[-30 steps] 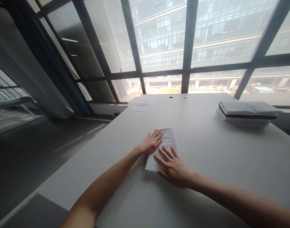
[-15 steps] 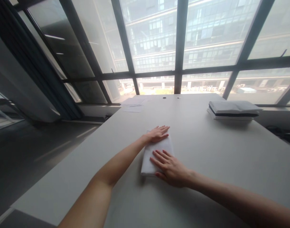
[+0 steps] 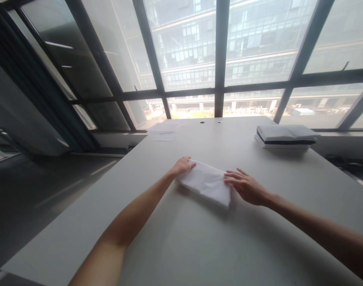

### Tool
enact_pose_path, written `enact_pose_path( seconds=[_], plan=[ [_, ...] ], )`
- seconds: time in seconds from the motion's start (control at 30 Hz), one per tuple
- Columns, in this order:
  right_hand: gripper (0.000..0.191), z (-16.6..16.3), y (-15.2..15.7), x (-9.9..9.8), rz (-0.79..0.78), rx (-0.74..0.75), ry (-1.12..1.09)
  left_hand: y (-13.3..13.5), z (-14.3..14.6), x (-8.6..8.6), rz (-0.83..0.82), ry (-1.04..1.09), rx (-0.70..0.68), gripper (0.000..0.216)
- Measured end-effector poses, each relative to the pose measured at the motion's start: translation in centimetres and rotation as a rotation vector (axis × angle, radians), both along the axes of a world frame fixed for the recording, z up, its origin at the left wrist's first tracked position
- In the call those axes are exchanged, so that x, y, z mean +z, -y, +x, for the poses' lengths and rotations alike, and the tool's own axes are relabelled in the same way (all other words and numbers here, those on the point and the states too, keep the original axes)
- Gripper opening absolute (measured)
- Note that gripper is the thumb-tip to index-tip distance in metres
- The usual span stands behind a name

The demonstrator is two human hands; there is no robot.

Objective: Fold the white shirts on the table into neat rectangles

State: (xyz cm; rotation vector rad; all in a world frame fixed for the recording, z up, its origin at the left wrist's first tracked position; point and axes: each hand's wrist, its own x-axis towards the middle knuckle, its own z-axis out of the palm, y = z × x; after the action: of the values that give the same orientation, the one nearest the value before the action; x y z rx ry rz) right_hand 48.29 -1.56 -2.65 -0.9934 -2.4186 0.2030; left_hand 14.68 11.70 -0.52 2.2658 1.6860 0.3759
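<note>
A folded white cloth (image 3: pixel 206 180) lies at a slant over the middle of the white table (image 3: pixel 169 246), with its right end toward me. At its far left end my left hand (image 3: pixel 183 166) is closed on the edge, thumb on top and the other fingers partly hidden. My right hand (image 3: pixel 246 186) grips the right end from the side, fingertips on the upper face; whatever is under the edge cannot be seen.
A stack of folded white cloths (image 3: pixel 285 137) with a dark layer in it stands toward the back right. Thin white sheets (image 3: pixel 163 132) lie at the back left. Large windows (image 3: pixel 187 47) rise behind the table, and a dark curtain (image 3: pixel 47 91) hangs at left.
The cloth has turned from lengthwise to slanting crosswise. My hands went from lying flat on top of it to its two ends, the right one moving right and away from me.
</note>
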Motion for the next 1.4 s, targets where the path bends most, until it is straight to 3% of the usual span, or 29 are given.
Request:
enact_pose_path(
  seconds=[0.1,0.17,0.27,0.33,0.43,0.53,0.67,0.93,1.07,1.17,1.2,1.3,1.4],
  plan=[
    [0.039,1.1,-1.0,0.0,0.016,-0.423,-0.253,-0.3,-0.5,1.0,-0.024,-0.021,0.032,0.062],
    [0.037,0.1,-1.4,0.5,-0.016,-0.572,-0.319,0.2,0.2,1.4,0.074,-0.015,-0.028,0.062],
    [0.039,-4.1,-1.4,1.4,-0.054,-0.584,-0.231,2.2,2.7,0.9,0.225,-0.016,-0.321,0.058],
    [0.045,-7.7,-1.1,1.3,-0.063,-0.546,-0.145,3.8,4.3,0.0,0.202,-0.085,-0.493,0.054],
    [0.057,-12.0,-0.8,0.1,-0.1,-0.456,-0.065,5.6,5.5,-1.6,0.158,-0.209,-0.576,0.059],
    [0.068,-13.5,-0.7,-1.4,-0.151,-0.422,-0.025,6.1,5.1,-2.5,0.168,-0.219,-0.565,0.06],
    [0.084,-12.1,-0.6,-2.4,-0.213,-0.501,0.022,5.1,3.7,-2.1,0.143,-0.195,-0.499,0.063],
    [0.083,-9.9,0.7,-2.9,-0.168,-0.522,0.112,2.4,-1.3,-1.5,0.008,-0.138,-0.219,0.065],
    [0.078,-5.1,-0.9,-1.9,-0.122,-0.309,0.162,1.9,-2.5,-1.9,0.076,0.076,-0.216,0.049],
    [0.062,0.5,-3.2,-0.6,-0.058,-0.046,0.191,1.9,-2.4,-2.2,0.107,0.182,-0.238,0.047],
    [0.056,2.0,-3.9,-0.2,-0.018,-0.028,0.212,1.9,-2.2,-2.3,0.104,0.234,-0.255,0.047],
    [0.044,3.5,-4.7,0.8,0.134,-0.196,0.179,2.3,-1.8,-2.2,0.088,0.38,-0.3,0.047],
    [0.041,0.1,-2.9,0.7,0.165,-0.383,0.019,2.8,-1.7,-1.8,0.052,0.427,-0.376,0.041]
  ],
)
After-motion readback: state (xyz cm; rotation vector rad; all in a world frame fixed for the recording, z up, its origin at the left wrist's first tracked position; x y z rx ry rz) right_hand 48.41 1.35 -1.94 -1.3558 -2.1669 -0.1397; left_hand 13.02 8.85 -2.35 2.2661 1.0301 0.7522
